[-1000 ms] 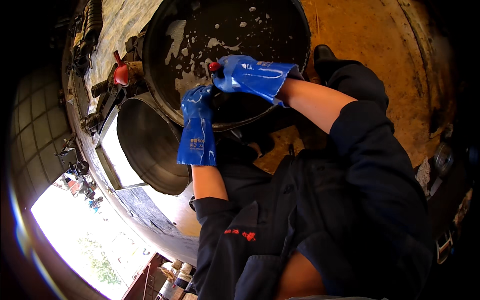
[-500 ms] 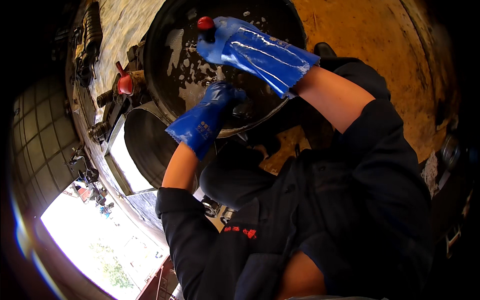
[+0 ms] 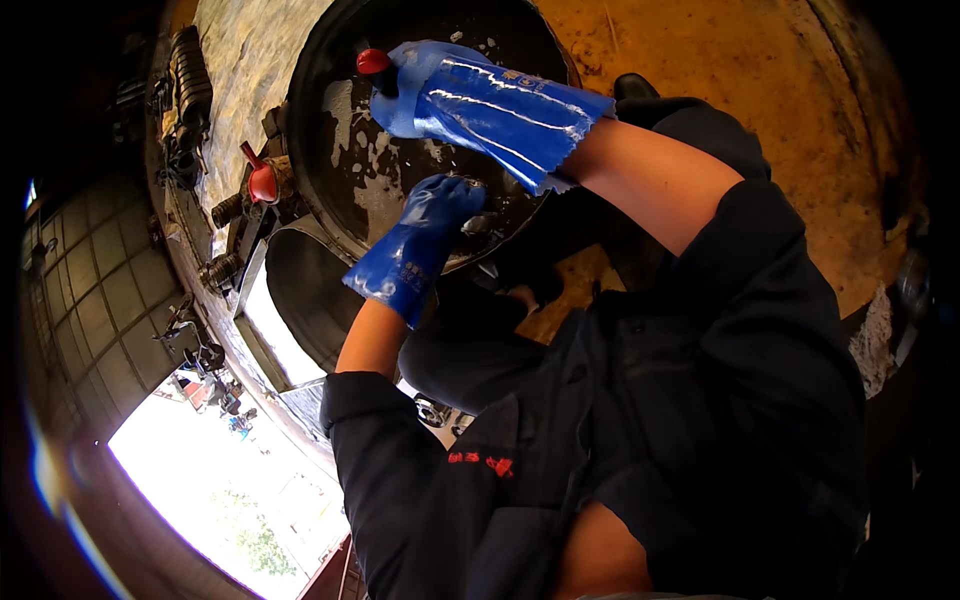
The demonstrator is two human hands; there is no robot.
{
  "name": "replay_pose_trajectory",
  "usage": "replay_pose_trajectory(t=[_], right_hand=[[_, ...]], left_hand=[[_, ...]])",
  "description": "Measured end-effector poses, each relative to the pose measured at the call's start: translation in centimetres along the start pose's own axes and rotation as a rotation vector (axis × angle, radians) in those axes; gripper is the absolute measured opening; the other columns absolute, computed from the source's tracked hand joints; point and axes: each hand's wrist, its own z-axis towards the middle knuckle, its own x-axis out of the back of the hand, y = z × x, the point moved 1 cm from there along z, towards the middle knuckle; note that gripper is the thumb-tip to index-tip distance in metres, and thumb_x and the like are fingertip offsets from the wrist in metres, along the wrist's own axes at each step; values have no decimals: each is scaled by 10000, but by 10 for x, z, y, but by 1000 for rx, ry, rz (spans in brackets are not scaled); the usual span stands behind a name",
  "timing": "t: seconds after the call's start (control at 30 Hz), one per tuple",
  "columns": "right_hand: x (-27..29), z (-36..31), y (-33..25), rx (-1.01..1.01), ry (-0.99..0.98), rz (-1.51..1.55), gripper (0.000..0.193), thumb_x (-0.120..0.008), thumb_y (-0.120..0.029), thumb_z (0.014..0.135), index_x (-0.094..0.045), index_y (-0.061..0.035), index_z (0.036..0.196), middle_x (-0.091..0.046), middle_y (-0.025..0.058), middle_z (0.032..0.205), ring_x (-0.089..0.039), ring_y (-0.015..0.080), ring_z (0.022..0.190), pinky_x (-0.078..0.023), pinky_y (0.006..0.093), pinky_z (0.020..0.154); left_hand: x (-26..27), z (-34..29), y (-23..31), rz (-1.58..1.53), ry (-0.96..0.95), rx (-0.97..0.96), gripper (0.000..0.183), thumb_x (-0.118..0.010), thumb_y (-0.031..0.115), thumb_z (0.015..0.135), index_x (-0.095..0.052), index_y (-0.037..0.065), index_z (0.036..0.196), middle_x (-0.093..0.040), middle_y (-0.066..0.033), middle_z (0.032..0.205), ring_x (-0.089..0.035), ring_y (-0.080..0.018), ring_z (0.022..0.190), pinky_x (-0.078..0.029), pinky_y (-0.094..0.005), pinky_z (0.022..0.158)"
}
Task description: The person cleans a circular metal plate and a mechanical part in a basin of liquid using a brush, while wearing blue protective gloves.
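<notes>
A large round dark basin (image 3: 312, 150) holds dark liquid with patches of pale foam. Over it is my right hand (image 3: 415, 90) in a long blue rubber glove, its fingers wrapped round a black handle with a red end (image 3: 374, 62); the rest of that tool is hidden. Nearer to me, my left hand (image 3: 443, 200), in a matching blue glove, is closed low over the near part of the basin. A dark wet shape shows beside its fingers, but what it grips I cannot make out.
Left of the basin are a red scoop-like thing (image 3: 262, 182) and several dark ribbed metal parts (image 3: 222, 270). An open grey drum (image 3: 315, 295) lies close to the basin's near left. Stained yellow-brown floor (image 3: 700, 60) spreads to the right; a bright opening is at lower left.
The view has shifted a little. My right hand and the red-ended handle have moved slightly left and down in the picture, and the handle now shows more. My left hand remains low over the basin.
</notes>
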Motion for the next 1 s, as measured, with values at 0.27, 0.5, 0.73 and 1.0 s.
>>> replay_pose_trajectory(t=[0.27,0.5,0.73,1.0], right_hand=[[7,-7,8,11,37,121,226,-709,-294,859,-745,-74,897,-718,109,756,-722,309,743,-587,397,696],[0,-1,17,97,11,195,245,-608,-330,935,-740,-123,950,-716,64,705,-739,208,681,-643,367,702],[-2,7,34,190,52,334,223,-627,-318,905,-731,-121,907,-716,70,720,-737,228,702,-630,378,715],[-24,27,35,162,101,176,266,-645,-368,931,-741,-136,1018,-749,76,798,-756,262,786,-638,393,780]], left_hand=[[30,-47,57,303,91,970,534,-797,343,904,-637,84,1342,-758,-160,1161,-723,-358,1081,-564,-430,953],[16,-66,54,-1327,372,857,576,-677,200,1007,-512,107,1551,-695,-246,1217,-706,-395,1028,-592,-514,914],[-11,-28,76,-1165,360,807,301,-554,129,1046,-706,47,1293,-688,-153,1256,-699,-280,1105,-612,-377,952],[-1,-53,77,-513,233,490,356,-517,226,1082,-684,47,1341,-698,-130,1287,-684,-247,1132,-577,-325,917]])
